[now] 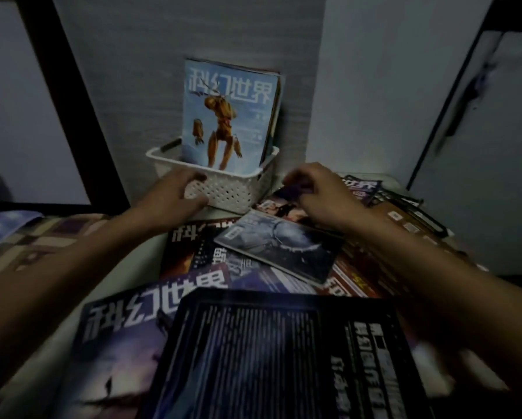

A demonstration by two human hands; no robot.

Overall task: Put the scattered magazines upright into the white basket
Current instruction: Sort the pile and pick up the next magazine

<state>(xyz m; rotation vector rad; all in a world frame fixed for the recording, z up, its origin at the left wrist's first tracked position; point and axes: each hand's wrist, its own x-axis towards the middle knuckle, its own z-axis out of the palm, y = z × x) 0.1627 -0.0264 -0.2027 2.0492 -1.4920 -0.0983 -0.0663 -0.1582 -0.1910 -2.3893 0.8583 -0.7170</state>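
Note:
A white perforated basket (232, 192) stands against the back wall. A blue magazine with an orange robot on its cover (226, 116) stands upright in it, with others behind. My left hand (175, 192) grips the basket's front left corner. To the right of the basket, my right hand (320, 192) pinches the top edge of a dark magazine (279, 205) lying flat. Several more magazines lie scattered and overlapping in front: a grey one (278, 246), a purple one (114, 343) and a dark one nearest me (269, 358).
A checked cloth (42, 240) covers the surface at the left. A dark post (72, 95) rises at the back left. More magazines (405, 213) pile up at the right, near a wall corner and a pale door (495, 146).

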